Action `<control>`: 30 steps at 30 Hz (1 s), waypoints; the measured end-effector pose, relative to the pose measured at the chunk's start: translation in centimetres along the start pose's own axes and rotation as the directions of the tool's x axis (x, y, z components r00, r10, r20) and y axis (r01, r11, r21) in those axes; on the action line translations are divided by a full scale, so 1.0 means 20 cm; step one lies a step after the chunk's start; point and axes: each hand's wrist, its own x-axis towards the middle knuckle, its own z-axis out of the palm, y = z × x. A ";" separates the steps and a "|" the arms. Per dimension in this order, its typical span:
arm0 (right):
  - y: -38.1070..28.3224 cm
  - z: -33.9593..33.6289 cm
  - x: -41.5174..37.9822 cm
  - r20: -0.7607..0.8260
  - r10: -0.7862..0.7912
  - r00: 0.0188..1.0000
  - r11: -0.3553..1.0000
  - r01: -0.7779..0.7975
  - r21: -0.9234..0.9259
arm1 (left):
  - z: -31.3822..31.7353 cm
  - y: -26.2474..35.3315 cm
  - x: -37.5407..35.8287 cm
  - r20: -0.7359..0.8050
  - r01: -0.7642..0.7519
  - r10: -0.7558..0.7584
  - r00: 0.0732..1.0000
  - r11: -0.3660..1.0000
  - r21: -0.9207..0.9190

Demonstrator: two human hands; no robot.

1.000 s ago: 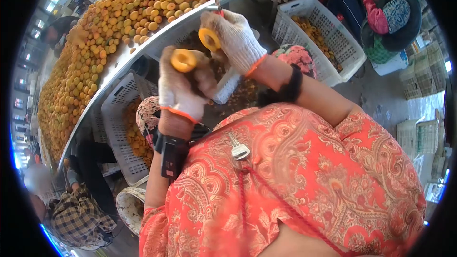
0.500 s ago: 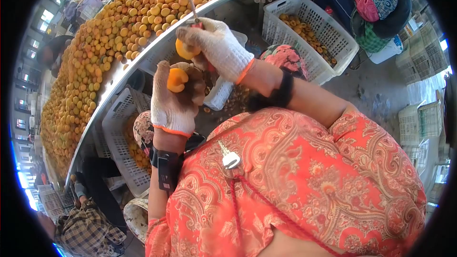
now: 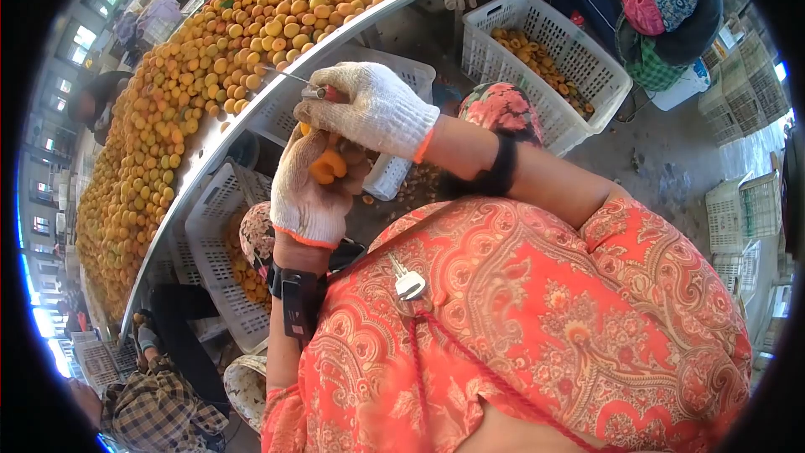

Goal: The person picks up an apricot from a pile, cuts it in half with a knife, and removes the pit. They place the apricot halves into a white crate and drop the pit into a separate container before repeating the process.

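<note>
My left hand (image 3: 309, 193), in a white knit glove, cups orange apricot halves (image 3: 329, 166) in its palm. Just above it, my gloved right hand (image 3: 369, 109) is shut on a thin metal knife (image 3: 289, 77) with a red handle, its blade pointing left over the table edge. The two hands touch, the right lying across the left. Below them sit white plastic crates (image 3: 220, 226) holding cut fruit.
A long metal table (image 3: 214, 138) heaped with several whole apricots (image 3: 184, 75) curves from upper right to lower left. Another white crate (image 3: 545, 59) of halves stands on the right. One person sits at top right (image 3: 671, 8), another at bottom left (image 3: 151, 394).
My right hand has dropped onto my left and turned the knife to point left. The two separated halves have come together in my left palm.
</note>
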 end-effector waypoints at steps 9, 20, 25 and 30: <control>-0.03 -0.10 0.00 -0.149 -0.018 0.989 0.999 0.011 -0.052 | 0.00 0.04 -0.02 0.015 -0.031 0.031 0.999 0.999 0.006; -0.20 -0.15 -0.02 -0.332 -0.036 0.943 0.867 0.194 0.459 | -0.02 0.05 -0.02 0.073 -0.058 0.056 0.996 0.998 0.017; -0.21 -0.13 -0.05 -0.307 -0.152 0.940 0.915 0.251 0.316 | -0.02 0.04 -0.04 0.069 -0.062 0.055 0.996 0.994 0.093; -0.19 -0.12 -0.06 -0.255 -0.108 0.961 0.920 0.194 0.341 | 0.00 0.03 -0.04 -0.012 -0.063 0.065 0.998 0.987 0.146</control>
